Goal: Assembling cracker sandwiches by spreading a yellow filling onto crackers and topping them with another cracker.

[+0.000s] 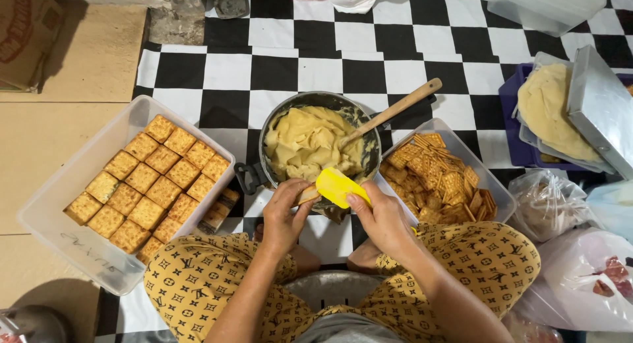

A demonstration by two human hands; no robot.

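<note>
My left hand [285,214] holds a square cracker [307,194] at the near rim of a dark pot [267,133]. My right hand [381,218] grips a yellow spatula [337,186] whose blade lies over the cracker. The pot holds pale yellow cream [306,142], and a wooden spoon [395,110] leans in it with its handle pointing to the upper right. A clear tub [53,204] on my left holds several filled crackers in rows. A second clear tub [491,181] on my right holds loose plain crackers [438,178].
A black-and-white checked mat [316,46] covers the floor. At the right stand a purple tray [511,112] with a pale dough-like mass [546,109], a metal lid [603,109] and several plastic bags [580,277]. A cardboard box [23,33] sits top left.
</note>
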